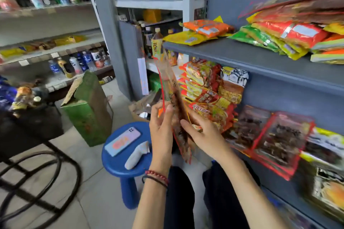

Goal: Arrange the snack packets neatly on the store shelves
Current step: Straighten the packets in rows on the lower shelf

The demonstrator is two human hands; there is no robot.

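I have both hands closed on a stack of snack packets (174, 98), held edge-on in front of me. My left hand (161, 132) grips the stack from the left, thumb pressed on the near face and fingers wrapped behind it. My right hand (202, 135) clamps it from the right, fingers curled along the lower edge; the fingertips vanish behind the packets, so I can't see how far they reach. A red bead bracelet (157, 175) sits on my left wrist.

The stack stands nearly upright, its long axis running from my palms up and slightly left, the top end reaching toward the front lip of the grey shelf (251, 57). Seen from the edge it is blurred; I'd say several thin clear packets with red borders, though I can't count them.

On the lower shelf just right of my hands, red noodle packets (206, 89) are piled flat, and dark red-edged packets (279, 139) lean beside them. On the shelf above lie orange, yellow and green packets (264, 37), cut off at the right edge.

Left of my hands stands a blue stool (119, 165) with a phone (122, 140) on it, and behind that an open green box (87, 109) on the floor.
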